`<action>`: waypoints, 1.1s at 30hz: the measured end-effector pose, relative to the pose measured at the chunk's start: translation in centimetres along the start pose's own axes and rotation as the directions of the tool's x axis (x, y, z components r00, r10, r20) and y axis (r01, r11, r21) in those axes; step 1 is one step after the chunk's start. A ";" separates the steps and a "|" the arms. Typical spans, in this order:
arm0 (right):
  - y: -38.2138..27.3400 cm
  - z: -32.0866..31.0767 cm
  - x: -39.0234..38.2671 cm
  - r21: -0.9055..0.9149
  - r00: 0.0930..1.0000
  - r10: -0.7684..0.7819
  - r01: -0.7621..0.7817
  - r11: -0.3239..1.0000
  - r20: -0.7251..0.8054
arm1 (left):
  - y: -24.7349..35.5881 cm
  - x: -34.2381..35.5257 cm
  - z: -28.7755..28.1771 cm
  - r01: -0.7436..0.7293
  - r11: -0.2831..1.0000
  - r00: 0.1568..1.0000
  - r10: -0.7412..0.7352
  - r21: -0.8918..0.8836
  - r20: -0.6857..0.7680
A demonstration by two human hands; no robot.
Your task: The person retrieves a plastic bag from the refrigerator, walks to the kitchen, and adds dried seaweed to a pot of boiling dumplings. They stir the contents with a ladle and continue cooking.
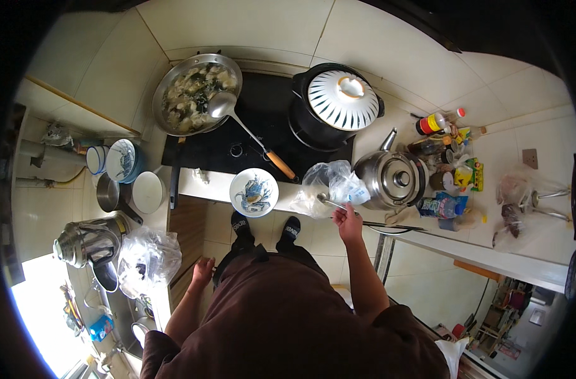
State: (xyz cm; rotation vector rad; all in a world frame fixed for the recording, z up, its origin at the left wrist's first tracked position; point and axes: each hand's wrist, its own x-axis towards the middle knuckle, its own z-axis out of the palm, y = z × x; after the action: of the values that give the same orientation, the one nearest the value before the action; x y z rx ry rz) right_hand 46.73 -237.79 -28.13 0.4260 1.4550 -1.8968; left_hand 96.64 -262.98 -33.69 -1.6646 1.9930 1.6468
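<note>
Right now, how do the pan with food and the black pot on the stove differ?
The pan is shallow, silver and uncovered, showing food and a ladle resting in it. The black pot is deeper, dark, and covered by a white patterned lid, so its contents are hidden. Both stand on the black stove, untouched by either hand.

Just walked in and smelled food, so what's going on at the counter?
A person stands at a stove counter. The right hand grips a metal utensil handle beside clear plastic bags. The left hand hangs free, holding nothing. A ladle rests in a wok of soup, and a crab-patterned bowl sits empty at the counter edge.
</note>
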 end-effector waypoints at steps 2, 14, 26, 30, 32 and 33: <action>0.4 0.0 0.1 0.023 0.998 0.036 -0.035 0.999 -0.059 | -1.6 -1.1 -0.5 0.021 0.999 1.000 -0.022 0.049 0.016; 0.6 16.6 -1.6 -0.543 0.502 -0.580 0.831 0.118 0.642 | -6.6 -5.6 1.4 0.164 0.981 0.978 -0.176 -0.107 -0.113; 2.8 25.7 8.9 -0.567 0.531 -0.238 0.816 -0.113 0.813 | -8.2 -10.2 1.6 0.278 0.855 0.903 -0.388 -0.437 -0.184; -2.6 27.6 3.7 -0.659 0.652 -0.101 0.749 -0.066 0.752 | -10.4 -12.2 1.8 0.357 0.832 0.886 -0.446 -0.425 -0.127; -8.4 29.2 0.0 -0.473 0.455 -0.128 0.852 -0.226 0.881 | -10.8 -12.0 1.4 0.391 0.839 0.880 -0.461 -0.378 -0.115; -11.0 29.9 -1.8 -0.428 0.413 -0.117 0.840 -0.335 0.903 | -11.0 -11.8 1.2 0.398 0.838 0.877 -0.467 -0.374 -0.113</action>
State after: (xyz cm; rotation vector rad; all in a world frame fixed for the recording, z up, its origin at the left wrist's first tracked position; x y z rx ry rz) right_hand 44.83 -263.89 -9.79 -1.8106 2.2470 -0.6103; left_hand 109.00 -252.54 -34.11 -2.2762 1.2791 1.7654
